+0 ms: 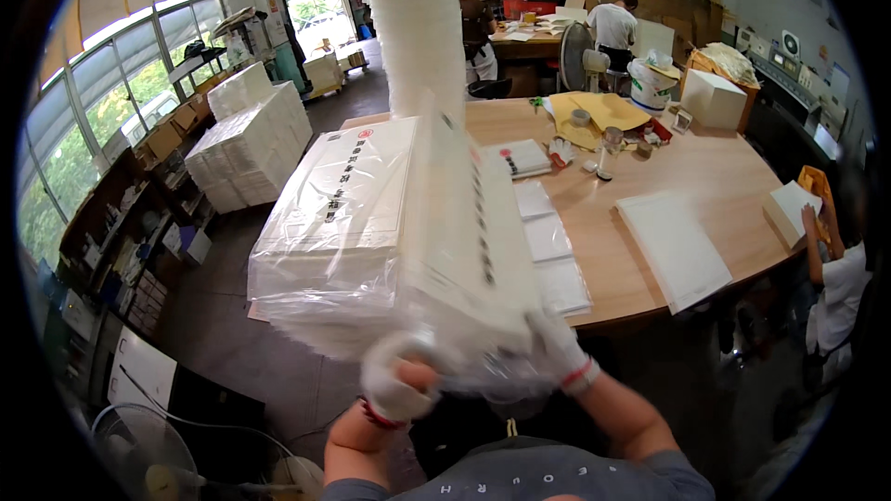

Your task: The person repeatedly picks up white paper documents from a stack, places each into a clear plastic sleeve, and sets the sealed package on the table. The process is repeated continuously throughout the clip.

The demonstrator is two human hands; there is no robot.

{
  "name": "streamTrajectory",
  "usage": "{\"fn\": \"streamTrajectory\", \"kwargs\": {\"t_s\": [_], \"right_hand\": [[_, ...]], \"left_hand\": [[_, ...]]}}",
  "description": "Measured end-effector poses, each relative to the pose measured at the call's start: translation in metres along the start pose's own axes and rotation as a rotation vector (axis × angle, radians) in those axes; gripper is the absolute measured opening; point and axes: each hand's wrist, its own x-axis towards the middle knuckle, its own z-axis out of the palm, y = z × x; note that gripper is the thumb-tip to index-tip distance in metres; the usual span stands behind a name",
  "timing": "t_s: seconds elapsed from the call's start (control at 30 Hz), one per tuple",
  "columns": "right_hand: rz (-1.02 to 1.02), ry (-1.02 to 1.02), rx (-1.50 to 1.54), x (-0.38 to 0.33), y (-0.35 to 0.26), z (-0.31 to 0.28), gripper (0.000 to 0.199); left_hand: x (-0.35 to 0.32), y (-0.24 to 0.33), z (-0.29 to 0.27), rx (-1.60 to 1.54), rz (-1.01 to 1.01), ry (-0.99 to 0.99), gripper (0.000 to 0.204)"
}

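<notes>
A plastic-wrapped pack of printed white paper sheets point(487, 250) is tilted up in front of me, smeared by motion. At its near left corner my left hand point(401, 378), in a white glove with a red cuff, is curled closed on the clear wrap. My right hand point(560, 353), gloved the same way, grips the near right edge of the pack, its fingertips partly hidden. Just left of it stands a pile of similar wrapped packs point(339, 190), its top one lying flat. Behind rises a tall, translucent white stack point(413, 32).
On the wooden table point(613, 223) lie white packs point(673, 246), a yellow sheet point(603, 116) and a glass jar point(609, 153). Wrapped bundles point(251, 148) stand on the floor at left. One person point(840, 288) handles a white stack at right; others work at the back.
</notes>
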Motion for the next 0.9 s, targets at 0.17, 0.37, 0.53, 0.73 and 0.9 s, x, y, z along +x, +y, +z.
{"fn": "streamTrajectory", "kwargs": {"t_s": [0.17,0.37,0.53,0.73,0.9], "right_hand": [[-0.055,-0.382,-0.256,0.091,-0.003,0.090,0.033],[0.177,-0.427,-0.419,0.099,0.031,0.147,0.034],[-0.190,-0.302,-0.543,0.083,0.065,0.076,0.034],[0.351,0.233,-0.433,-0.007,0.082,-0.070,0.031],[0.411,0.506,-0.393,-0.068,0.076,-0.129,0.036]], "left_hand": [[0.073,-0.061,-0.076,-0.310,-0.123,0.706,0.015],[0.008,-0.177,-0.203,-0.523,-0.420,0.775,0.007],[-0.097,-0.182,-0.124,-0.287,-0.636,0.841,0.023],[-0.168,-0.171,0.077,-0.113,-0.957,-0.249,0.012],[-0.103,-0.205,0.192,0.163,-0.559,-0.402,0.016]]}}
